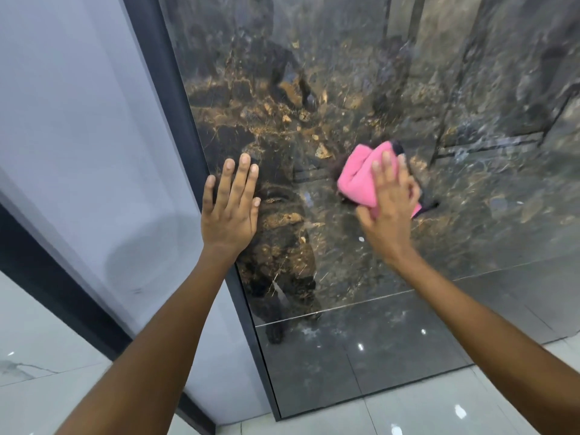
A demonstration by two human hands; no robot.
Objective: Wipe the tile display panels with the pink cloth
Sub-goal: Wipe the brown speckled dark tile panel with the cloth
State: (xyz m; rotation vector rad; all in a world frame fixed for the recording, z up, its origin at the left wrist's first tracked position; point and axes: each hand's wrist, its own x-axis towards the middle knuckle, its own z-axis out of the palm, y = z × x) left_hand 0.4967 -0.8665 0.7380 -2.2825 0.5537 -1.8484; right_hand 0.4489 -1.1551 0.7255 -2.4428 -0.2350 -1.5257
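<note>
Pink cloth (357,180); glossy black tile panel (314,89) with gold-brown veining; dark frame (175,98); pale grey adjacent panel (78,120); white marbled floor (439,412).

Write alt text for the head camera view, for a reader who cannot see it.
A person's right hand presses a folded pink cloth flat against a glossy dark marble-patterned tile panel. The left hand rests open on the panel's left edge, beside a dark frame and a pale panel.
</note>
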